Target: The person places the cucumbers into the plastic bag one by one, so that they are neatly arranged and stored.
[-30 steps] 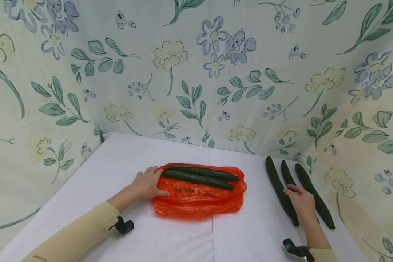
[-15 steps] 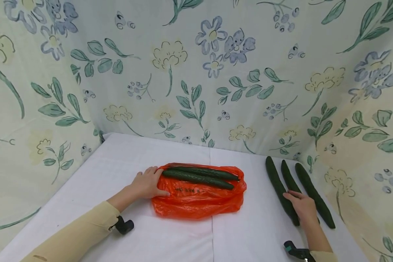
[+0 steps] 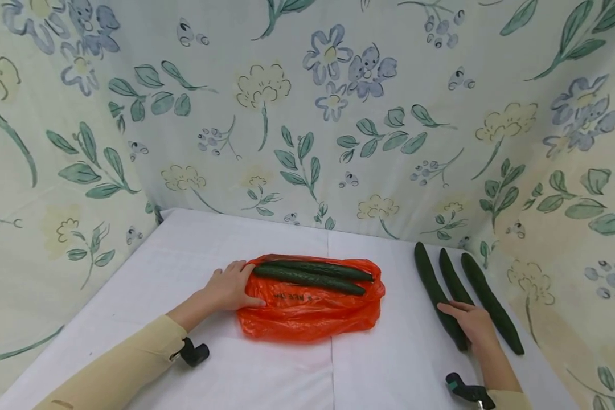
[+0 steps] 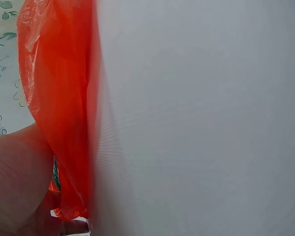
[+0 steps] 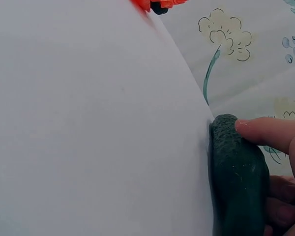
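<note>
At left, my left hand (image 3: 233,289) is gripping, seemingly steadying, the bag (image 3: 307,320); my right hand (image 3: 472,323), pinching a cucumber (image 5: 238,187).

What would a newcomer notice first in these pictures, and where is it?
Probably the red bag at centre, with two cucumbers in or on it and the left hand holding its left end. Next, three cucumbers at right, the right hand gripping the leftmost. Flowered fabric hangs behind.
</note>
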### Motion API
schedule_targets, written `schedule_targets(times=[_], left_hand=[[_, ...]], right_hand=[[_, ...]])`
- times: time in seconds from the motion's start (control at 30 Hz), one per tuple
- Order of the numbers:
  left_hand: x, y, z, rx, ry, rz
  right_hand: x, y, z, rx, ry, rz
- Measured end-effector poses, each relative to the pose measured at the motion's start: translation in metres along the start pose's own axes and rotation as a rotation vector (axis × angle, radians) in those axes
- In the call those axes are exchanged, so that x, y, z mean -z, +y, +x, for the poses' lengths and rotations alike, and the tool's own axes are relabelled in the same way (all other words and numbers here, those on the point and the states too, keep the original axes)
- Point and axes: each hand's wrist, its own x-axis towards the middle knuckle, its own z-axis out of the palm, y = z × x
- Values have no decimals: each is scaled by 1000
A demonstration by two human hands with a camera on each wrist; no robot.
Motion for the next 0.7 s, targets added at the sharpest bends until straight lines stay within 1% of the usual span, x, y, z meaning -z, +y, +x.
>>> schedule_targets(times=[0.2, 0.37, 0.6, 0.7], left_hand=[[-1, 0, 1, -3, 9, 3], [0, 0, 0, -10, 18, 7], [0, -1, 0, -11, 13, 6], [-1, -1, 1, -13, 12, 7]], right_hand=[[2, 0, -2, 3, -29, -31], [0, -4, -3, 1, -20, -43], [-5, -5, -3, 13, 55, -40], [-7, -3, -4, 14, 73, -28]])
